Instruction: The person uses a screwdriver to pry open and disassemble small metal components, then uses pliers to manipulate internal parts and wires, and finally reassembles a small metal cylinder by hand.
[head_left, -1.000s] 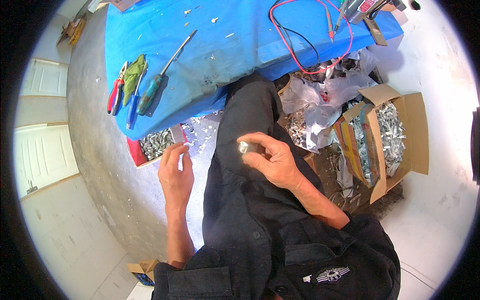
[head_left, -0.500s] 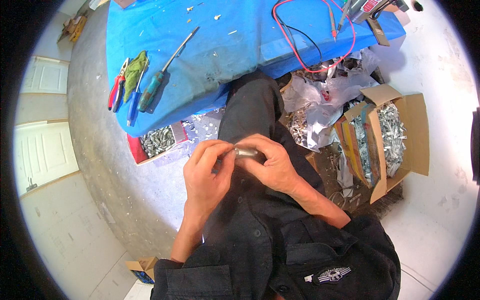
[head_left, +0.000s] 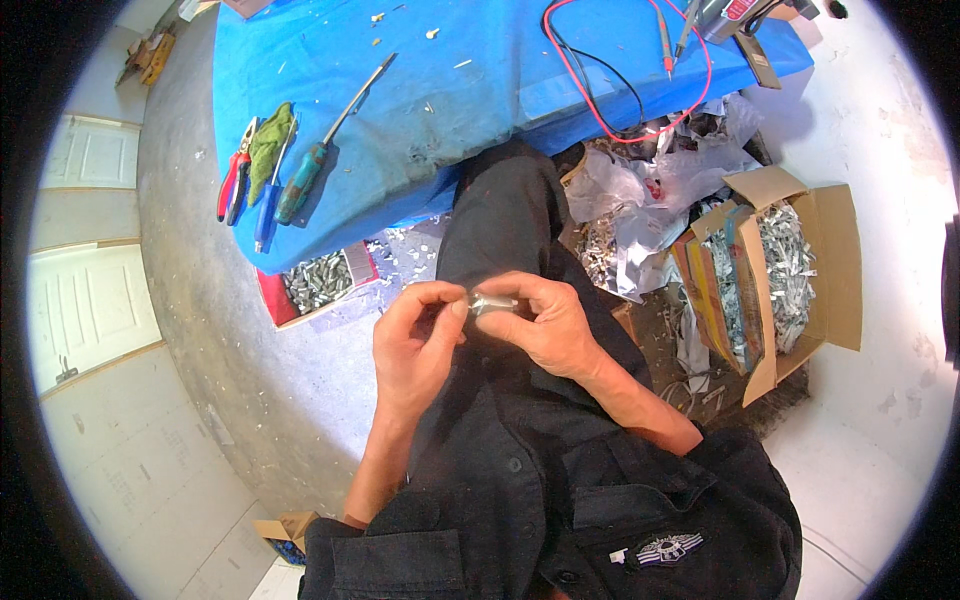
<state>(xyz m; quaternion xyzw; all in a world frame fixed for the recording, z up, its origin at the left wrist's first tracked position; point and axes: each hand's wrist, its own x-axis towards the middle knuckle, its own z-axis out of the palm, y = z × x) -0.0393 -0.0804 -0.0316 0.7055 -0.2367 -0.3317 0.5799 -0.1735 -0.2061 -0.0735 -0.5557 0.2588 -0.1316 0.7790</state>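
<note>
Both hands meet over the lap: the left hand (head_left: 415, 335) and right hand (head_left: 545, 320) pinch one small silvery metal piece (head_left: 490, 301) between their fingertips. On the blue-covered surface (head_left: 470, 90) lie one red-handled pliers (head_left: 233, 180), two screwdrivers (head_left: 320, 150) and one red test lead (head_left: 620, 80). Two boxes of metal scraps stand below, the red tray (head_left: 315, 285) and the open cardboard box (head_left: 800, 270).

Pliers (head_left: 233, 183) and screwdriver (head_left: 322, 150) near the table (head_left: 470, 90) left edge; test leads (head_left: 630, 75) toward its right edge. Below the near edge, tray of metal pieces (head_left: 318, 283) left, cardboard box (head_left: 790, 275) right.
</note>
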